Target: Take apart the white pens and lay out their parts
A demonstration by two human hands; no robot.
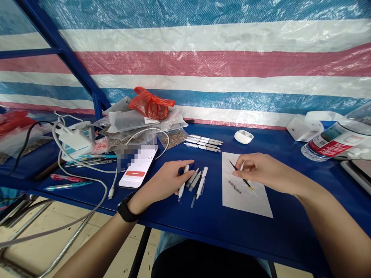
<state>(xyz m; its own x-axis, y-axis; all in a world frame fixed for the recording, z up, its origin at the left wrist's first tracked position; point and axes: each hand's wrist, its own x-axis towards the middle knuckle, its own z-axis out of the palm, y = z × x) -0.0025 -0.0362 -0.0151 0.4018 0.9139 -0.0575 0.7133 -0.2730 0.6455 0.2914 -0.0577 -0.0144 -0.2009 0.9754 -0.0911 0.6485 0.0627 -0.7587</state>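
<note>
Resting the left hand (166, 179) on white pens, curling the right hand (265, 172) above a paper sheet

Looking down from the head camera: left fingertips (185, 173) touching a white pen (182, 183), beside loose pen barrels (194, 181) on the blue table (208, 227), grip impossible to tell. Right fingers (239, 170) narrowly curled over a thin black-and-yellow rod (245, 179), hold on it unclear, above the white paper sheet (246, 204), with a small metal pen part (234, 186) just below. Lying farther ahead, a row of white pens (203, 143); left of the hands, a smartphone (137, 168).
</note>
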